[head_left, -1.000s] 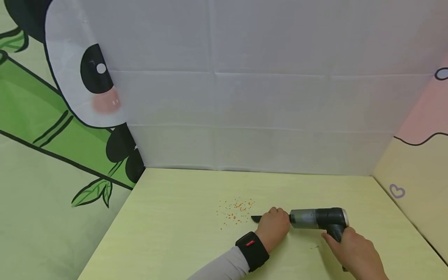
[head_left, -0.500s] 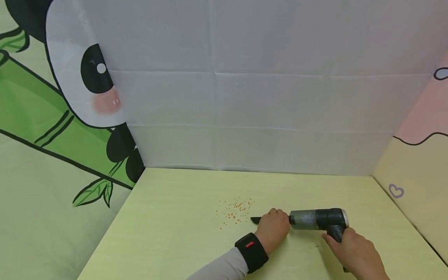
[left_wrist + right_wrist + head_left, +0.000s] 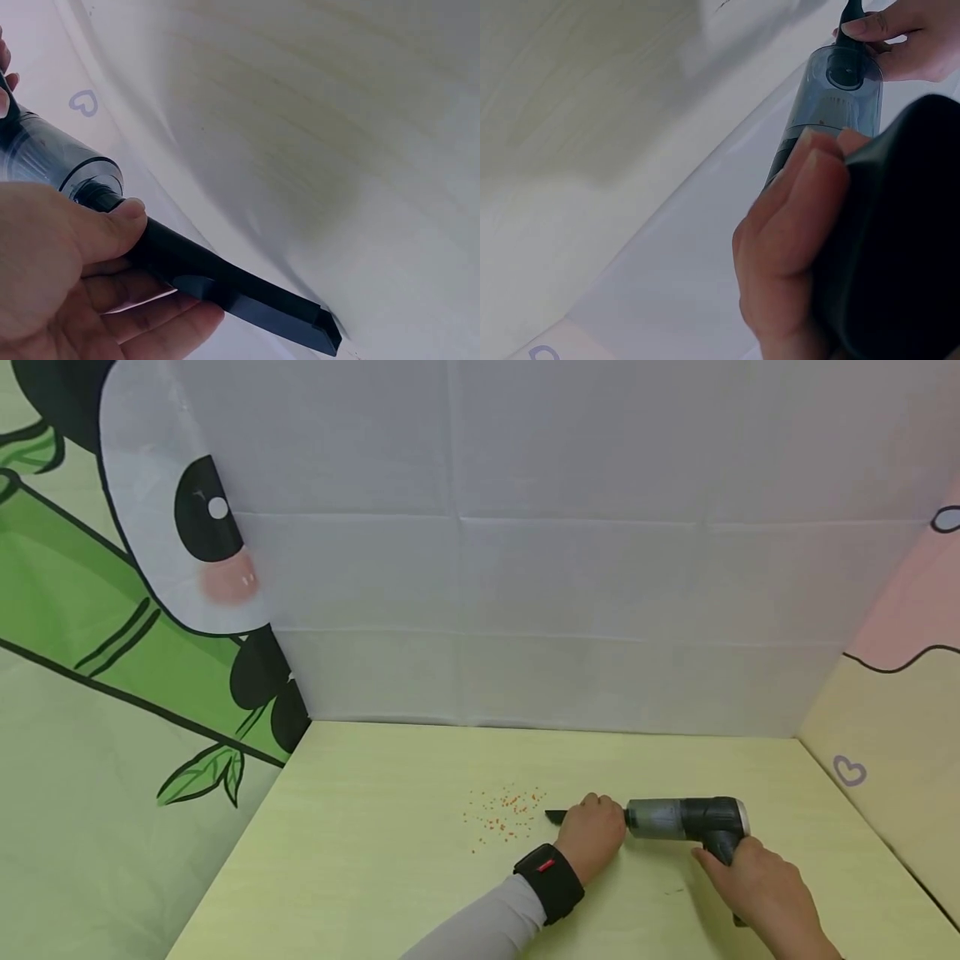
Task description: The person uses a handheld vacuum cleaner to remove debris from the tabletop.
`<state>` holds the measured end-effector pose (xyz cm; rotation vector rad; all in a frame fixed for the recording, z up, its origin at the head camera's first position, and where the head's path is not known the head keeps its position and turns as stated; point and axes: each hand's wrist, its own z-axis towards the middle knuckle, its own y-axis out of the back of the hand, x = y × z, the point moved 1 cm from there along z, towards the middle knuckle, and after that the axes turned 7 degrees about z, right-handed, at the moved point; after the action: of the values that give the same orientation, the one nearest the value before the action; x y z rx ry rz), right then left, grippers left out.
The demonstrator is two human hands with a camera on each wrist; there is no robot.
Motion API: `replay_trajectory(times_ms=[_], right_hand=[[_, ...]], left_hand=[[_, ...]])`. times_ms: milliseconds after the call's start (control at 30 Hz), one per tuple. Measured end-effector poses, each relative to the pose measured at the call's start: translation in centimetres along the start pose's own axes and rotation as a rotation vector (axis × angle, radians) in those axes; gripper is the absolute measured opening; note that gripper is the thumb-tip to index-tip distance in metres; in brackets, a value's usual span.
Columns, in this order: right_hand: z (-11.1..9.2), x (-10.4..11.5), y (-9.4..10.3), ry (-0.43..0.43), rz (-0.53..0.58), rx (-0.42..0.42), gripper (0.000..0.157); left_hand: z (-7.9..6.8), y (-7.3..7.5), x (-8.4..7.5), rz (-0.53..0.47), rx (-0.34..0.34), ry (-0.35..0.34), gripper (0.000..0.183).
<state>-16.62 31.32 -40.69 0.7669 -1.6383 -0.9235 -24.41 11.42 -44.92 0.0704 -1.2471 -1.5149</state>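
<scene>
A handheld vacuum cleaner point(image 3: 656, 818) with a clear dust cup and black body is held above the table by both hands. My right hand point(image 3: 772, 889) grips its handle, fingers wrapped round it in the right wrist view. My left hand point(image 3: 592, 835) pinches the black crevice nozzle point(image 3: 225, 281) near the dust cup, thumb on one side and fingers on the other. The nozzle's slanted tip points left, just beside scattered orange crumbs point(image 3: 506, 814). Whether the tip touches the tabletop cannot be told.
The pale yellow table point(image 3: 360, 877) meets a whitish wall sheet point(image 3: 570, 610) at the back. Printed side walls stand left and right, the right one with a purple heart point(image 3: 850, 770). A small mark point(image 3: 673, 892) lies under the vacuum.
Both hands have shifted slightly away from me and a little to the right, carrying the vacuum and its nozzle with them. The crumbs look unchanged.
</scene>
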Motion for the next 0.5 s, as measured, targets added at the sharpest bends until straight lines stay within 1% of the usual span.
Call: replay_trajectory(times_ms=[167,300,500], right_hand=[[0.2,0.0,0.2,-0.003,0.002,-0.010,0.076],[0.4,0.0,0.1,0.006,0.002,-0.041,0.075],[0.6,0.4,0.2,0.010,-0.003,-0.080,0.072]], left_hand=[[0.5,0.1,0.2,0.015,-0.020,-0.005,0.017],[0.9,0.2,0.4,0.012,0.000,-0.016,0.018],[1.2,0.4,0.9,-0.007,0.025,-0.014,0.017]])
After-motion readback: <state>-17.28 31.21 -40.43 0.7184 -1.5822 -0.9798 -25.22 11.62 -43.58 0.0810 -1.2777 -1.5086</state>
